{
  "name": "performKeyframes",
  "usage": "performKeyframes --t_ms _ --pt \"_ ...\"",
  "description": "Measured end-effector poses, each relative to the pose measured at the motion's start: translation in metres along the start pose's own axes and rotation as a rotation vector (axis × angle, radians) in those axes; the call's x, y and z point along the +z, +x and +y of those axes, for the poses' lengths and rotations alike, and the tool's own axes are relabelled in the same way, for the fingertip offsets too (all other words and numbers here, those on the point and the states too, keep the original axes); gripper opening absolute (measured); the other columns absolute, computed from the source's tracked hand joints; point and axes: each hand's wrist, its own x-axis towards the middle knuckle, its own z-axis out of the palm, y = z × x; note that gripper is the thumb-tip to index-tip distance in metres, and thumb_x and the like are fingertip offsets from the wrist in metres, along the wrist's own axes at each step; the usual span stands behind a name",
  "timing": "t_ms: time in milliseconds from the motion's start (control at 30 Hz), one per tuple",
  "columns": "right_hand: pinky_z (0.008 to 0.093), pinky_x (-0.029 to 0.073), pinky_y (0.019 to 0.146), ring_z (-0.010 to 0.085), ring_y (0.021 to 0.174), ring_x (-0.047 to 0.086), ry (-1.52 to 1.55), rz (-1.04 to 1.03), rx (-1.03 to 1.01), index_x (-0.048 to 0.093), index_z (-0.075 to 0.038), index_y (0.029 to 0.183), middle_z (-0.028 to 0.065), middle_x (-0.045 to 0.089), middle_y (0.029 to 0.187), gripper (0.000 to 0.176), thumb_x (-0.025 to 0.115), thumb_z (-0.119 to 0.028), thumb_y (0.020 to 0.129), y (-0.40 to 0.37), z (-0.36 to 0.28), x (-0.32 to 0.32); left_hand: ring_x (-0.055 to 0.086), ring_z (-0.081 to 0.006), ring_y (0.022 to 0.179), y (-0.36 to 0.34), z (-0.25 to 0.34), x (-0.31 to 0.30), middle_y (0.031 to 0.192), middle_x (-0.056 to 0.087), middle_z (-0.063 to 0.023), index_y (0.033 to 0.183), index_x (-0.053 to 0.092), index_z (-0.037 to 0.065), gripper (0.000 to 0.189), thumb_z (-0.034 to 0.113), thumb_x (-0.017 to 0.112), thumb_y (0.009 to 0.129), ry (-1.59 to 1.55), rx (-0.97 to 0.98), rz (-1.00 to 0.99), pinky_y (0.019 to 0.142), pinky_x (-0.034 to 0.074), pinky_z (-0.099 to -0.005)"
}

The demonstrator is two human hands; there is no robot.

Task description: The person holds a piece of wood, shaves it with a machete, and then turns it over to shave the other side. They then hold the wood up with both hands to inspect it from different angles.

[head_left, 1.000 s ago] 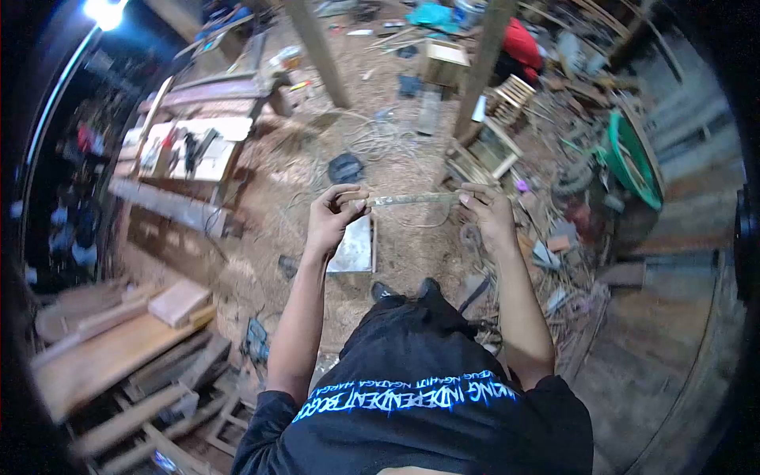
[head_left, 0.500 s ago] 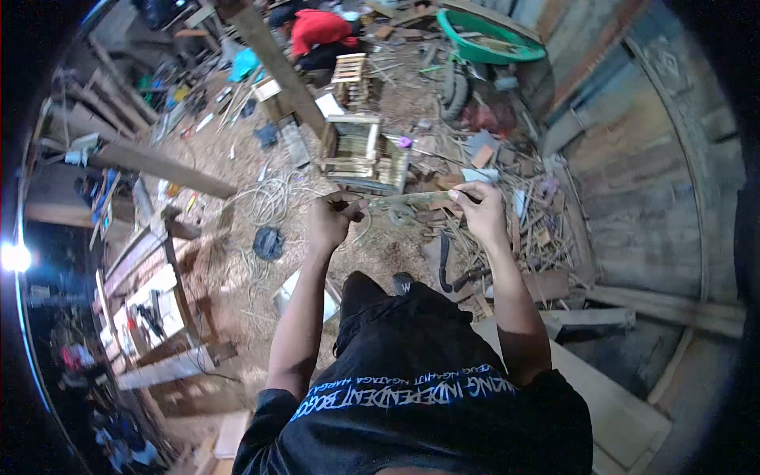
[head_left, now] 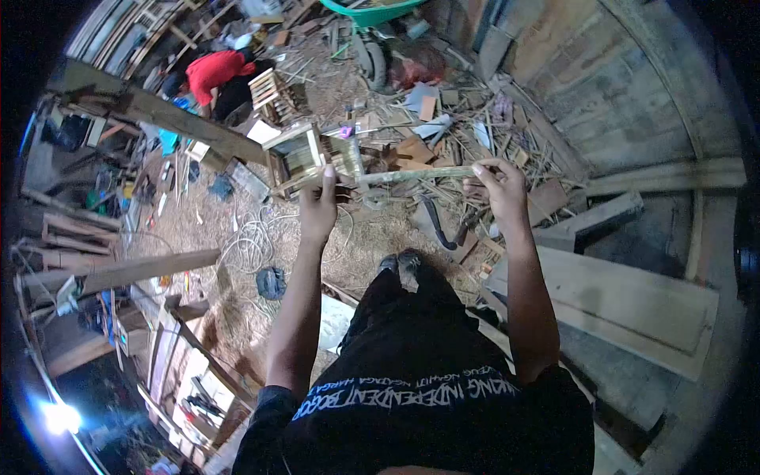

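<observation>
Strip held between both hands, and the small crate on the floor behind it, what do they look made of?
The strip, held by the left hand and right hand, looks like split bamboo or thin wood: pale yellow-green, matte, narrow and straight. The crate looks like bare unpainted wood: light slats joined into an open frame.

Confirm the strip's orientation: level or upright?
Roughly level: the thin strip spans sideways between left hand and right hand, each pinching one end.
</observation>
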Motion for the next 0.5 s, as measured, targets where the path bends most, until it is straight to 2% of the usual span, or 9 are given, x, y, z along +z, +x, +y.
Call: performKeyframes --t_ms 33,67,100,200,267,300,400,500 --pt "0.0306 0.061 0.069 0.0191 0.08 0.072 -0.004 0.026 0.0 0.065 0.002 0.105 0.0096 0.069 0.093 0.013 0.065 -0.008 0.097 -0.007 0.002 -0.005 0.065 -0.0134 0.063 0.004 -0.007 0.001 0.068 0.064 -0.006 0.08 0.065 -0.004 0.052 0.039 0.052 0.106 -0.119 0.005 0.045 0.058 0.051 -0.0275" --pt "0.0311 0.061 0.07 0.0196 0.079 0.071 0.006 0.072 -0.025 0.065 0.002 0.105 0.0101 0.068 0.093 0.013 0.066 -0.008 0.097 -0.014 0.006 -0.009 0.063 -0.0132 0.06 0.008 -0.015 -0.003 0.066 0.062 -0.0062 0.075 0.062 -0.001 0.051 0.038 0.051 0.107 -0.105 -0.018 0.054 0.055 0.049 -0.0277" --pt "0.0315 0.062 0.07 0.02 0.079 0.071 0.013 0.115 -0.046 0.064 0.002 0.105 0.0106 0.068 0.092 0.013 0.066 -0.007 0.096 -0.02 0.01 -0.015 0.057 -0.012 0.055 0.012 -0.021 -0.009 0.065 0.061 -0.0057 0.071 0.058 0.001 0.05 0.035 0.05 0.107 0.059 0.0 0.083 0.051 0.045 -0.0286" --pt "0.0322 0.062 0.069 0.0203 0.078 0.071 -0.01 0.158 -0.042 0.063 0.004 0.106 0.0112 0.067 0.092 0.014 0.066 -0.007 0.096 -0.032 0.028 -0.031 0.052 -0.0108 0.052 0.019 -0.051 -0.021 0.064 0.058 -0.0043 0.072 0.056 0.003 0.046 0.033 0.051 0.107 0.07 -0.025 0.016 0.05 0.042 -0.0288" --pt "0.0322 0.062 0.068 0.0196 0.076 0.07 0.002 0.227 -0.027 0.063 0.004 0.106 0.0107 0.067 0.09 0.015 0.065 -0.007 0.097 -0.037 0.043 -0.04 0.052 -0.0098 0.053 0.023 -0.076 -0.023 0.061 0.055 -0.0024 0.076 0.055 0.004 0.041 0.031 0.052 0.107 -0.128 -0.017 -0.075 0.05 0.042 -0.0274" --pt "0.0322 0.062 0.068 0.0196 0.076 0.07 0.0 0.234 -0.01 0.063 0.004 0.106 0.0107 0.067 0.09 0.015 0.065 -0.007 0.097 -0.04 0.046 -0.042 0.052 -0.0098 0.053 0.018 -0.076 -0.02 0.061 0.055 -0.0024 0.076 0.055 0.004 0.041 0.031 0.052 0.107 -0.124 -0.035 -0.078 0.05 0.042 -0.0274" --pt "0.0317 0.062 0.067 0.019 0.075 0.07 0.004 0.304 0.103 0.063 0.002 0.105 0.0098 0.068 0.09 0.015 0.067 -0.008 0.095 -0.043 0.053 -0.052 0.053 -0.0085 0.055 0.016 -0.08 -0.014 0.061 0.056 -0.0014 0.08 0.057 0.004 0.035 0.028 0.055 0.105 0.033 -0.032 -0.146 0.051 0.041 -0.0254" --pt "0.0298 0.06 0.065 0.0181 0.075 0.07 -0.022 0.307 0.099 0.064 0.002 0.106 0.0102 0.068 0.091 0.017 0.069 -0.01 0.095 -0.032 0.071 -0.07 0.054 -0.008 0.056 0.021 -0.09 -0.011 0.064 0.058 -0.0016 0.081 0.059 0.003 0.032 0.025 0.059 0.104 0.234 -0.063 -0.18 0.053 0.043 -0.0252"
